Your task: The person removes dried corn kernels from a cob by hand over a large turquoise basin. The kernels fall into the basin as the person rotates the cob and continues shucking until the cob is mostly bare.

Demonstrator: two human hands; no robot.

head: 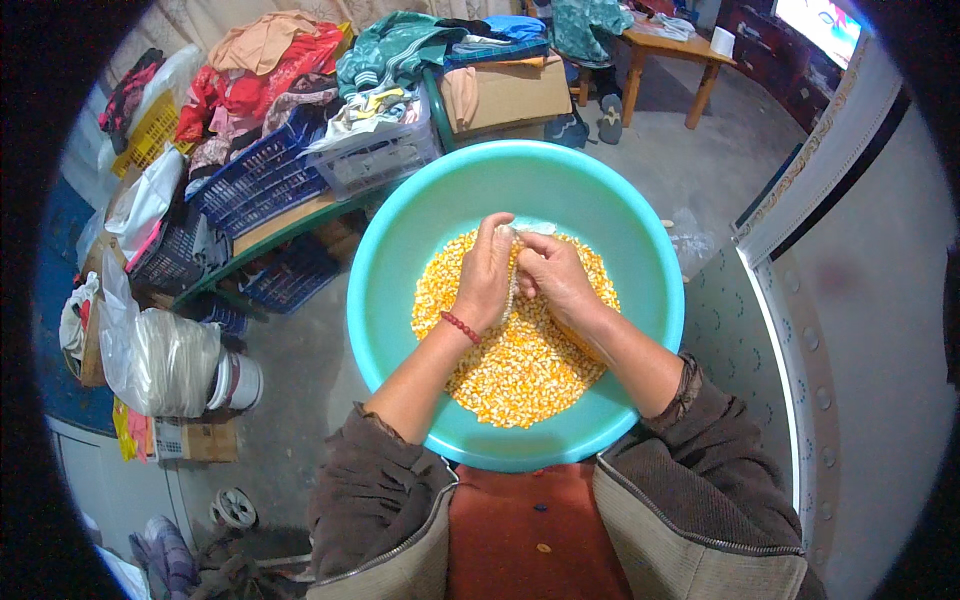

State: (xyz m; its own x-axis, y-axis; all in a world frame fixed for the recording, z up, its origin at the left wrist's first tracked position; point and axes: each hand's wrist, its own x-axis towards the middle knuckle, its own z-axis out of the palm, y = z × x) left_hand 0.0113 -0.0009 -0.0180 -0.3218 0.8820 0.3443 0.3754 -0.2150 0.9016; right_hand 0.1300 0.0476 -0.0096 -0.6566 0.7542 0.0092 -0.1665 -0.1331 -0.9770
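Observation:
A large turquoise plastic basin (364, 322) stands right before me, with a heap of loose yellow and white corn kernels (517, 382) in its bottom. Above the heap my left hand (486, 274) is closed around a corn cob (513, 289), which is partly stripped and mostly hidden by the hand. A red bead bracelet circles that wrist. My right hand (556, 274) touches the cob from the other side, its fingers bent against the upper part. Whether it grips the cob or only presses on it is hard to tell. Something whitish (536, 226) lies just beyond the fingertips.
Left of the basin, a green-edged shelf (300, 232) carries blue baskets (262, 180) and a clear plastic bin (379, 161), heaped with clothes. A white bucket (238, 381) stands at the left. A wooden table (671, 45) is at the back right, and a pale panel (739, 360) rises close on the right.

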